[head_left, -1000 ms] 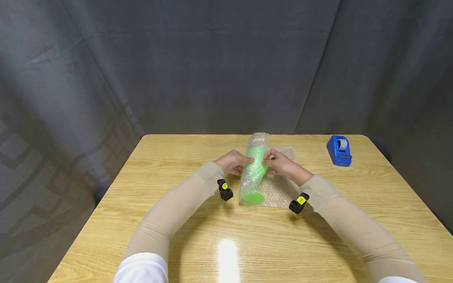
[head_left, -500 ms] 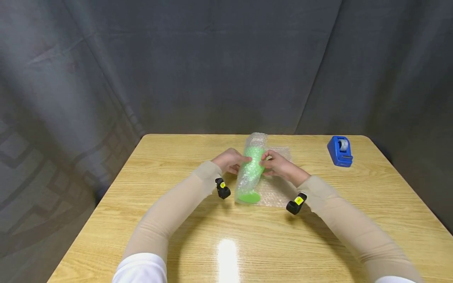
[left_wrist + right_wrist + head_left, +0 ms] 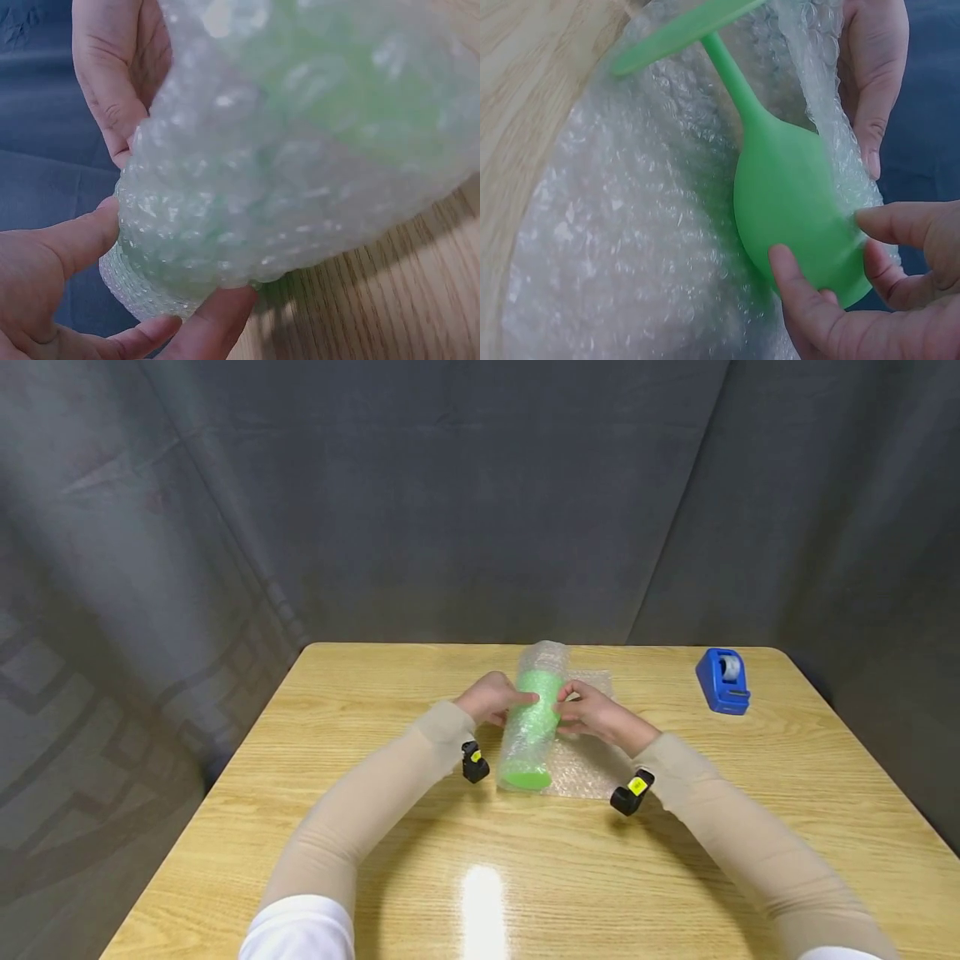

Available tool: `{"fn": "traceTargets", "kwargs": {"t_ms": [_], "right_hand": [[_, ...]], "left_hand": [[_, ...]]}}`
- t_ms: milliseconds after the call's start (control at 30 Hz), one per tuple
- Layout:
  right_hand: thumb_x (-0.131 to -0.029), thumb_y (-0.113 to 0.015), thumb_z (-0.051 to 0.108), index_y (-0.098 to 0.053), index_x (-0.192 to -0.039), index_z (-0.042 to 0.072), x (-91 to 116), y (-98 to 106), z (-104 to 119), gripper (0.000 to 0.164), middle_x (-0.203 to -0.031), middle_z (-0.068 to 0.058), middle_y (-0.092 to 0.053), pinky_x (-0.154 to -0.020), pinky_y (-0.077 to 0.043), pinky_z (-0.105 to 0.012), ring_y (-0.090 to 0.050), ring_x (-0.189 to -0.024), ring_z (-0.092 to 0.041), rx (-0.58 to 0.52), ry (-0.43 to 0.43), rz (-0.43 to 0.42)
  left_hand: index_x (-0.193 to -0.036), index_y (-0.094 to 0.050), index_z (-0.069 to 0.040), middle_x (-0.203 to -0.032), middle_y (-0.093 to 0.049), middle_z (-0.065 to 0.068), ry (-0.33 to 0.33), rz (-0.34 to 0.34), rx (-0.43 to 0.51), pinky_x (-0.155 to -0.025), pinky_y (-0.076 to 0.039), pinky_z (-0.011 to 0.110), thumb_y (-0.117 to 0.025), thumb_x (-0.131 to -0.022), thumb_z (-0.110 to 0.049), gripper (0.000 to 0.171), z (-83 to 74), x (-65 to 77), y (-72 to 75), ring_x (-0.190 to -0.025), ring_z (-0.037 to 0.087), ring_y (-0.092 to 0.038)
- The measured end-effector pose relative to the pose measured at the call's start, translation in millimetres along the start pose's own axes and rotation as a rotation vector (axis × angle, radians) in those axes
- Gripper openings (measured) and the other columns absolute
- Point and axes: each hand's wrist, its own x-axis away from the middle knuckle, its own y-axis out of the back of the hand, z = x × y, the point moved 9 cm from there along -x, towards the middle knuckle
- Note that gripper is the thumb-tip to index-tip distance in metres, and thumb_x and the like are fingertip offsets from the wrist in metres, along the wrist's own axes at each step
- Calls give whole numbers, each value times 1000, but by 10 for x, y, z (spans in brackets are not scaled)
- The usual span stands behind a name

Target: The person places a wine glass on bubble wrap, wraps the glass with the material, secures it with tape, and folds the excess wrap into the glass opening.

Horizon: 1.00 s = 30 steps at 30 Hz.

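Observation:
A green wine glass (image 3: pixel 787 195) lies on its side on a sheet of bubble wrap (image 3: pixel 588 768), its foot toward me. The wrap is rolled over its left side and top; in the right wrist view, part of the bowl and the stem are bare. My left hand (image 3: pixel 495 696) grips the wrapped glass from the left, thumb on top, fingers low on the roll in the left wrist view (image 3: pixel 187 322). From the right, my right hand (image 3: pixel 592 712) holds the bowl between thumb and fingers, the thumb at the wrap's edge. The underside of the glass is hidden.
A blue tape dispenser (image 3: pixel 723 683) with a roll of tape stands at the back right of the wooden table (image 3: pixel 420 877). Flat bubble wrap extends to the right of the glass. Dark curtains (image 3: pixel 480 510) hang behind the table.
The wrapped glass has shifted slightly left, and less of its bare green side shows in the head view. Both hands have stayed on it.

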Motion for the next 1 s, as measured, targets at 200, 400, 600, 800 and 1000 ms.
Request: {"fn": "traceTargets", "kwargs": {"t_ms": [200, 400, 600, 800, 1000], "right_hand": [[-98, -47, 1, -38, -104, -1, 12, 50, -44, 11, -99, -11, -41, -100, -49, -44, -52, -84, -18, -9, -10, 5], [-98, -48, 1, -39, -105, -1, 44, 87, -65, 12, -91, -6, -42, -99, -51, -43, -50, -78, -14, 12, -32, 0], [-97, -49, 2, -39, -107, -4, 50, 121, -85, 16, -90, -6, -42, -97, -52, -41, -49, -77, -12, 24, -30, -2], [-92, -62, 13, -44, -102, 1, -10, 177, -142, 24, -92, -9, -46, -83, -57, -32, -54, -79, -15, 21, 42, 41], [-92, -59, 11, -51, -100, -5, 69, 198, 53, 19, -87, -3, -49, -72, -44, -28, -45, -77, -13, 333, 60, -91]], "left_hand": [[-73, -50, -11, -72, -51, 0, -30, -78, -126, -74, -58, 40, -73, -86, -34, 36, -96, 29, -21, -58, 15, -53], [-74, -49, -11, -70, -49, 0, -63, -127, -218, -68, -58, 37, -73, -86, -37, 38, -161, 48, -48, -66, 20, -60], [-94, -56, -3, -84, -57, 6, -65, -144, -239, -70, -59, 36, -72, -86, -38, 39, -183, 59, -69, -80, 26, -65], [-103, -55, -2, -91, -58, 8, -54, -149, -246, -69, -58, 35, -72, -87, -38, 44, -194, 63, -80, -81, 25, -64], [-103, -55, -3, -91, -58, 7, -42, -151, -253, -68, -58, 34, -72, -86, -39, 44, -190, 58, -83, -82, 25, -64]]}}
